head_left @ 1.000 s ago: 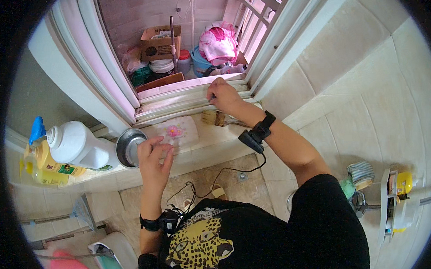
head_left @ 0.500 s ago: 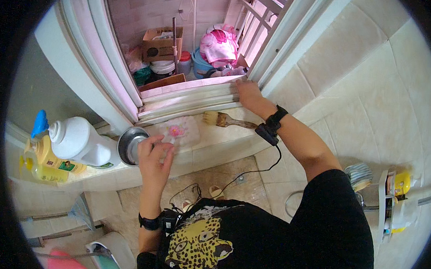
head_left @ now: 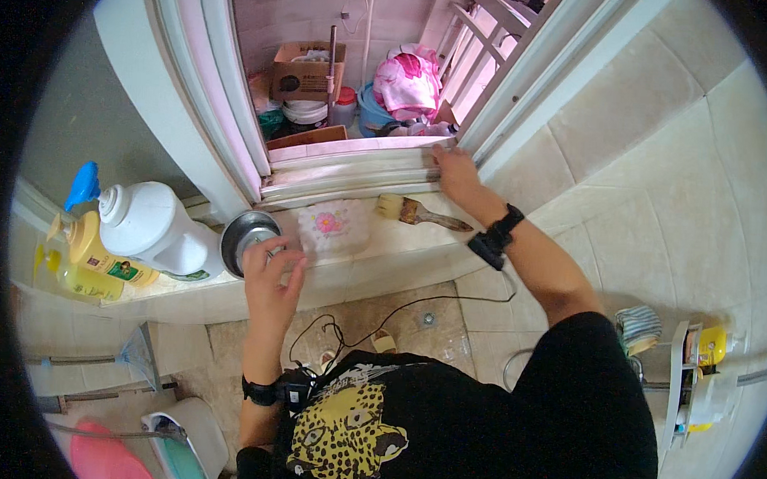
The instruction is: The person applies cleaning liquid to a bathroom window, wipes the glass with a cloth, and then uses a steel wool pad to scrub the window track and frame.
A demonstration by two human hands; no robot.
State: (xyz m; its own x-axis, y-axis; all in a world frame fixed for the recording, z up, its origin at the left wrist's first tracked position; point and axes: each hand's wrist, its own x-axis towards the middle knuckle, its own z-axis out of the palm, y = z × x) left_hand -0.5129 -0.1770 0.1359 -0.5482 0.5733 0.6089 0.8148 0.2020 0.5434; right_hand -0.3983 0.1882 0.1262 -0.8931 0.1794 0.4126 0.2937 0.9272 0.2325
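Note:
My left hand (head_left: 272, 276) is over the near right side of a round metal bowl (head_left: 231, 253), its fingers bent and parted from the thumb. I see nothing held in it. At the right end of the white window track (head_left: 352, 172), my right hand (head_left: 458, 174) presses its fingertips, drawn together, to the rail. Anything between those fingers is too small to make out. A paintbrush (head_left: 414, 212) with pale bristles and a worn wooden handle lies on the ledge below that hand. Between bowl and brush sits a whitish cloth or pad (head_left: 333, 225) with a pink flower.
Left of the bowl, a large white bottle (head_left: 156, 231), a yellow pump bottle (head_left: 96, 246) and a blue pump top (head_left: 83, 185) crowd the ledge (head_left: 349, 259). Beyond the window stand a cardboard box (head_left: 309, 72) and a blue bucket (head_left: 373, 112). A black cable (head_left: 436, 302) hangs from my right wrist.
The view has shifted, so the ledge and its things appear slightly further right. My left hand has moved a little further over the bowl. My right hand stays at the track.

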